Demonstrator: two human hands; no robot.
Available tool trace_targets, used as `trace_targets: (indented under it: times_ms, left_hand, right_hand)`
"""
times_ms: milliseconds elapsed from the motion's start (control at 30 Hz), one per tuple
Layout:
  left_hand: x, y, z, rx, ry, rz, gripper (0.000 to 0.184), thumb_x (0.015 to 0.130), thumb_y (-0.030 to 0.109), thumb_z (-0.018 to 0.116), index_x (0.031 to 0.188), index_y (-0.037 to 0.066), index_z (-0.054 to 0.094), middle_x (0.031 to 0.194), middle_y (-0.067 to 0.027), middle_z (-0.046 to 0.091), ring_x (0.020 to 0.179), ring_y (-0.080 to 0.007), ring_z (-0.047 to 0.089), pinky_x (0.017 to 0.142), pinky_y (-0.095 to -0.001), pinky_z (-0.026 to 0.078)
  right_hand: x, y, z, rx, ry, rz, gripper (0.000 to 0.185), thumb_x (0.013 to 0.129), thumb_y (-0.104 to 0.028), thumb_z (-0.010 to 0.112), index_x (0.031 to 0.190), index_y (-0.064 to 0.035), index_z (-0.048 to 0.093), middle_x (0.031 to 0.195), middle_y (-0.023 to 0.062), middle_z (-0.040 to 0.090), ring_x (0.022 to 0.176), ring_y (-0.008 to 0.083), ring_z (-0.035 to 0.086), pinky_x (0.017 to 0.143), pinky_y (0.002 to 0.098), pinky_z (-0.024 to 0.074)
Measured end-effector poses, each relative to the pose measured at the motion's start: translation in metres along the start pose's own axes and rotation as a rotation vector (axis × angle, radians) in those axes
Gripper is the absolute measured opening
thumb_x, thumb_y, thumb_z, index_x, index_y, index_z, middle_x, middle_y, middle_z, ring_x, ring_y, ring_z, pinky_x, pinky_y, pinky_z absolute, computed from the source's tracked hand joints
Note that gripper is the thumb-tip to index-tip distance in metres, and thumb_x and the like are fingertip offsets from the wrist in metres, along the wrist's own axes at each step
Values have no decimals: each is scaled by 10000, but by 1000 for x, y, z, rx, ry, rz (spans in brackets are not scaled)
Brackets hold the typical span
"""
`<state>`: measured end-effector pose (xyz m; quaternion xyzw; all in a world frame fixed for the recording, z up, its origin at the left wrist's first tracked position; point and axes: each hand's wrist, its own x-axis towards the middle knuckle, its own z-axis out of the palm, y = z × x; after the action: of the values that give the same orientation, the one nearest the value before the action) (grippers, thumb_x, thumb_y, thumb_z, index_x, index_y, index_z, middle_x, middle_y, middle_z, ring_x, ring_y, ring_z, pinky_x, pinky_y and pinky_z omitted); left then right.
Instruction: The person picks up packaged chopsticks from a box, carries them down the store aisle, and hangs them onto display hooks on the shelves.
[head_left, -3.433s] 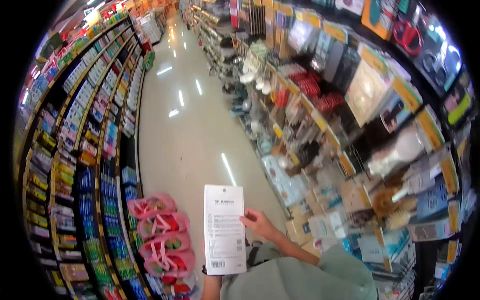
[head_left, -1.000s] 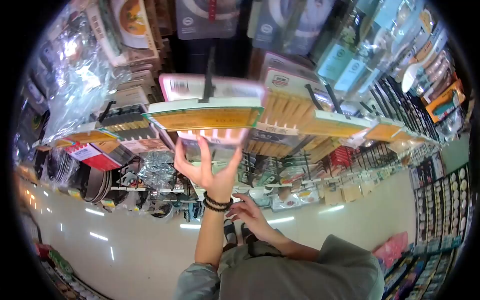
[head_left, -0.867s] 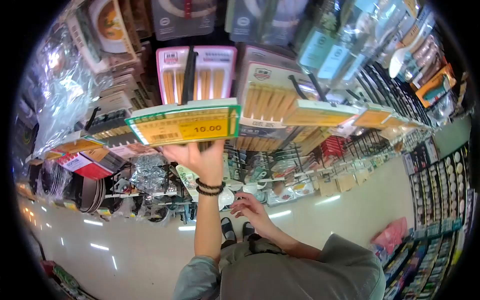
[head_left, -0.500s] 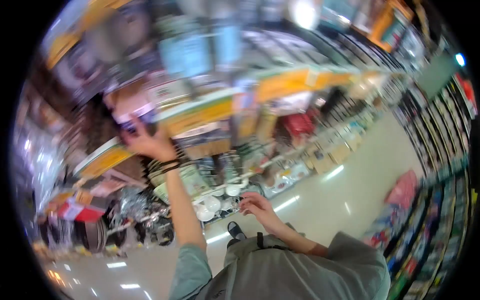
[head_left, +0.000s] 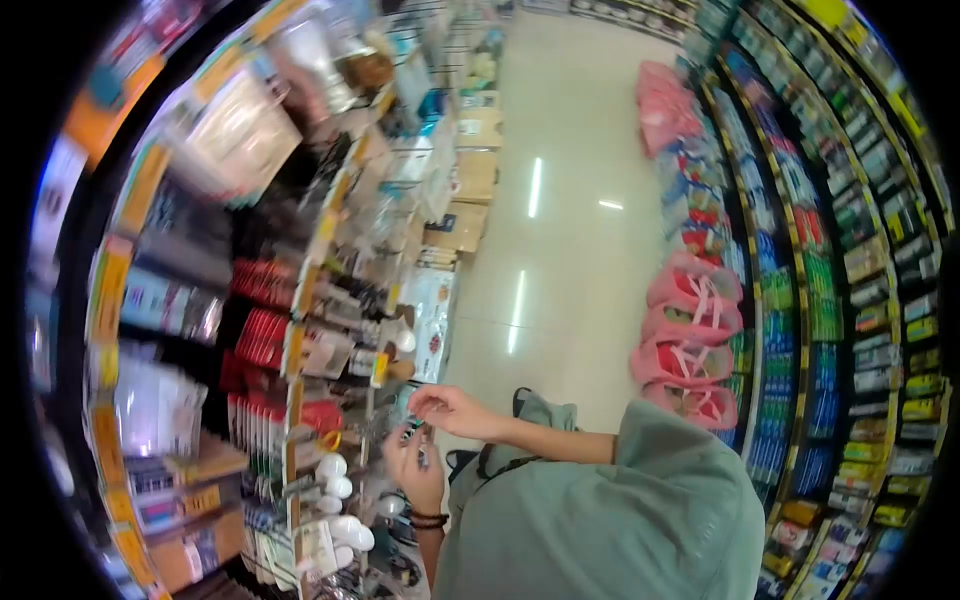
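Close together in front of my body, at the left shelf, are my two hands. My left hand (head_left: 412,468), with dark bracelets at the wrist, has its fingers bent up around a small green-and-dark item (head_left: 411,430). It is too small and blurred for me to name. My right hand (head_left: 445,409) comes in from the right with its fingers curled together at the top of this item. Whether the right fingers grip it or only touch it is hard to see. White ladle-like utensils (head_left: 345,530) hang on the rack just left of my left hand.
Racks of packaged kitchen goods run along the left, with red-handled packs (head_left: 262,337) and cardboard boxes (head_left: 458,226) low at the aisle edge. Pink bags (head_left: 690,300) stand along the right shelf (head_left: 800,330). The shiny tiled floor (head_left: 560,200) lies between.
My left hand has come back from the shelf to meet my right hand, and a small green-and-dark item now shows between them. The view has turned along the aisle.
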<state>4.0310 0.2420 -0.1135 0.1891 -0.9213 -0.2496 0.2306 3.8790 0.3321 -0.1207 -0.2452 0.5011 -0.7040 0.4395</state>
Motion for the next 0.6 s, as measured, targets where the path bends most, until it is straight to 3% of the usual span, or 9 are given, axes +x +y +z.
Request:
trace_targets:
  times_ms: [100, 133, 233, 267, 300, 333, 467, 600]
  left_hand:
    - [12, -53, 90, -82, -721, -16, 452, 875, 212, 663, 1280, 39, 562, 1186, -213, 606, 1092, -398, 572, 918, -482, 474]
    - [22, -59, 106, 79, -1014, -56, 486, 885, 296, 645, 1294, 48, 559, 1199, -223, 609, 1133, -391, 567, 942, -488, 468]
    - [74, -27, 144, 219, -1136, -50, 500, 885, 319, 641, 1302, 56, 559, 1205, -220, 610, 1121, -401, 571, 939, -484, 467]
    - [67, -54, 169, 161, -873, 167, 486, 892, 308, 635, 1303, 59, 562, 1169, -210, 622, 1091, -396, 584, 920, -483, 476]
    - [92, -21, 168, 81, -866, 81, 484, 891, 303, 642, 1298, 54, 566, 1127, -198, 634, 1078, -391, 590, 914, -483, 477]
    - [108, -22, 188, 37, -856, 150, 481, 893, 303, 643, 1295, 51, 568, 1114, -193, 636, 1079, -393, 589, 914, -481, 477]
    - [176, 17, 243, 30, -951, 318, 455, 891, 286, 647, 1275, 48, 590, 1090, -188, 639, 1018, -387, 593, 893, -484, 482]
    - [249, 63, 294, 57, -1084, 439, 441, 891, 280, 638, 1269, 58, 598, 1098, -179, 642, 1024, -376, 594, 896, -483, 485]
  right_hand:
    - [-2, -16, -63, 26, 254, -185, 248, 861, 43, 527, 1083, -1, 627, 1046, 43, 613, 983, 126, 581, 843, 265, 495]
    - [-7, -23, -87, 30, 335, -203, 256, 853, 53, 520, 1077, 0, 631, 1054, 44, 613, 990, 126, 580, 848, 267, 493]
    - [-30, -62, -156, 96, 571, -158, 297, 818, 86, 491, 1053, -3, 648, 1070, 52, 623, 994, 131, 586, 865, 270, 476]
    - [-37, -69, -174, 87, 652, -179, 302, 816, 87, 489, 1055, -5, 649, 1063, 51, 624, 977, 127, 586, 858, 266, 473]
    - [-43, -72, -190, 80, 728, -192, 307, 814, 89, 488, 1057, -7, 649, 1056, 49, 625, 961, 123, 586, 852, 261, 471]
    - [-47, -71, -208, 52, 809, -179, 291, 825, 84, 489, 1048, -12, 649, 1034, 45, 619, 927, 111, 577, 831, 253, 468]
    - [-48, -87, -258, 217, 968, -140, 256, 833, 80, 486, 1017, -6, 641, 1031, 41, 614, 935, 112, 575, 813, 250, 457]
    - [-27, -99, -319, 144, 1045, -168, 227, 848, 72, 495, 1002, -1, 644, 1011, 36, 624, 940, 110, 568, 835, 248, 446]
